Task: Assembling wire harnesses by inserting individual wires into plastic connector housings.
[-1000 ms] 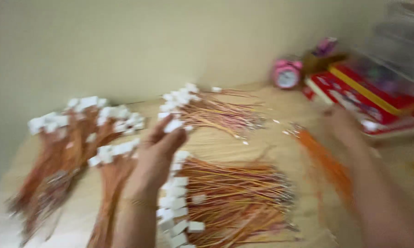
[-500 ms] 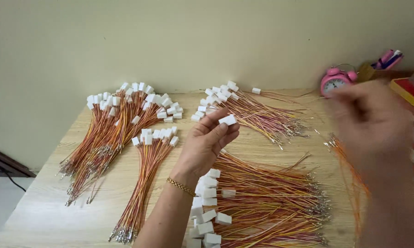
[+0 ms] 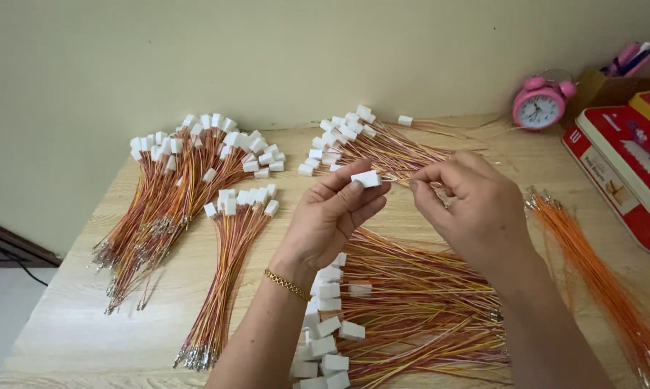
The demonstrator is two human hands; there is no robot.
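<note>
White connector [image 3: 366, 178] is sitting pinched in my left hand [image 3: 332, 220], raised over the wooden table [image 3: 73, 324]. My right hand [image 3: 472, 209] is pinching a thin wire end just beside it. I'm judging this the insertion step; next needs careful alignment with the connector's slot.
</note>
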